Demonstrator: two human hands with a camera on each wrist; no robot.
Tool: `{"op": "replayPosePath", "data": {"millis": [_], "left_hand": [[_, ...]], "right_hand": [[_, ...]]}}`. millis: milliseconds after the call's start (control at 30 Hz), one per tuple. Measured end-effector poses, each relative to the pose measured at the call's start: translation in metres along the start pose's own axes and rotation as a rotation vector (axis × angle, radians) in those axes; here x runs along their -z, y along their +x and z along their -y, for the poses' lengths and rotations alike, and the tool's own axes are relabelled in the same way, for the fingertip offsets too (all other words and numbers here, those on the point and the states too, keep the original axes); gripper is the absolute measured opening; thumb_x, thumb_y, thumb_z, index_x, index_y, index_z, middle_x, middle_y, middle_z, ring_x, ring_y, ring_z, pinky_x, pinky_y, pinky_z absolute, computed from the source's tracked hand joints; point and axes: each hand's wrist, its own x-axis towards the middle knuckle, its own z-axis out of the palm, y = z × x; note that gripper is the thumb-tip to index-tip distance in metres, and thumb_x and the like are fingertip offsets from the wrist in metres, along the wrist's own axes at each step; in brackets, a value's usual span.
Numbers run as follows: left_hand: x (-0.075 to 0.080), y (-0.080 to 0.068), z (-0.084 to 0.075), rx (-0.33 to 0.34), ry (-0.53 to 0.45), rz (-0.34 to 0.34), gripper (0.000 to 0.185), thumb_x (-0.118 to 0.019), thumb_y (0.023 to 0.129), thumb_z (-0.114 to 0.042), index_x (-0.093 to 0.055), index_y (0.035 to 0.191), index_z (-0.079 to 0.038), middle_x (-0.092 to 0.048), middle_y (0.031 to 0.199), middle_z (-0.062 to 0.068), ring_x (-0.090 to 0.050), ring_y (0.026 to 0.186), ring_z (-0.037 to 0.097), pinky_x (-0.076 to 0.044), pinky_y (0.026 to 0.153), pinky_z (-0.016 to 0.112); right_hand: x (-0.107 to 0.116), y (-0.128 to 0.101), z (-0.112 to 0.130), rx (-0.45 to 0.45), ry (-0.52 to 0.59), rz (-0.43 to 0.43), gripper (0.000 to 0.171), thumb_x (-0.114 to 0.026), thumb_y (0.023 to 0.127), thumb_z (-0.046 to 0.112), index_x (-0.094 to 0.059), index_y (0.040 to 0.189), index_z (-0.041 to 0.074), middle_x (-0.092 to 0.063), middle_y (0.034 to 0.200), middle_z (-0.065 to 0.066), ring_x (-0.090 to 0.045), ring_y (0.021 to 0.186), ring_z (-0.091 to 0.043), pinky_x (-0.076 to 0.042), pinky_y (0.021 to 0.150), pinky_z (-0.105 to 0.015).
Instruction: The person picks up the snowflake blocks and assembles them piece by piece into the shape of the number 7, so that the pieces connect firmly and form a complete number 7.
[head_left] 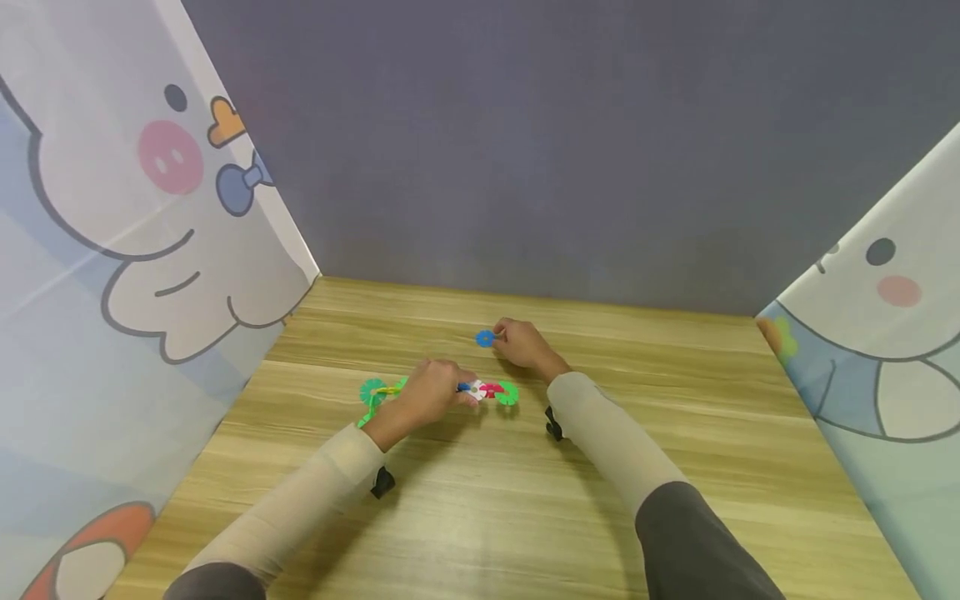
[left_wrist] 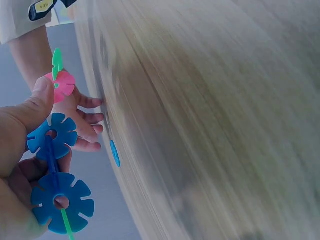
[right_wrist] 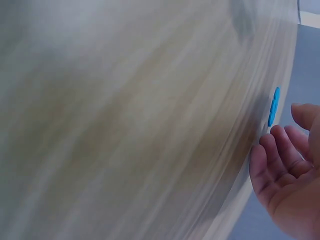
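My left hand (head_left: 450, 390) grips a chain of plastic snowflake discs (head_left: 491, 390) that lies on the wooden table (head_left: 480, 508). The chain runs from a green disc (head_left: 372, 391) on the left, under my hand, to a green disc (head_left: 507, 393) on the right. In the left wrist view my thumb (left_wrist: 42, 95) and fingers pinch two blue discs (left_wrist: 52, 139) of the chain, with a pink disc (left_wrist: 63, 84) beyond. My right hand (head_left: 504, 337) lies just right of a loose blue disc (head_left: 485, 337), fingers relaxed. In the right wrist view its fingers (right_wrist: 280, 165) stop short of that blue disc (right_wrist: 273, 106).
Cartoon-printed panels stand along the left (head_left: 112, 250) and right (head_left: 885, 333) sides of the table, and a grey wall (head_left: 525, 150) closes the back. Bare wood stretches in front of my forearms and towards the right.
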Motion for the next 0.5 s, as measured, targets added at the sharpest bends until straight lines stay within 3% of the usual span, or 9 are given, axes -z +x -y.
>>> {"op": "replayPosePath", "data": {"millis": [200,500], "left_hand": [[0.0,0.0,0.0,0.014,-0.017,0.005,0.043,-0.076,0.072,-0.041,-0.075,0.108,-0.019,-0.075,0.102,-0.002,-0.072,0.089,0.019,-0.059,0.081,0.043],[-0.002,0.0,0.003,0.003,-0.014,0.008,0.044,-0.074,0.072,-0.042,-0.074,0.109,-0.019,-0.074,0.105,-0.004,-0.072,0.091,0.019,-0.059,0.08,0.043]], "right_hand": [[-0.005,0.008,0.007,0.004,-0.077,-0.005,0.034,-0.055,0.097,0.026,-0.057,0.124,0.007,-0.072,0.099,-0.006,-0.066,0.087,-0.019,-0.053,0.087,-0.038],[-0.01,0.013,0.012,-0.055,-0.121,0.009,0.043,-0.056,0.096,0.029,-0.052,0.133,0.007,-0.065,0.125,-0.01,-0.062,0.114,-0.026,-0.05,0.099,-0.042]]}}
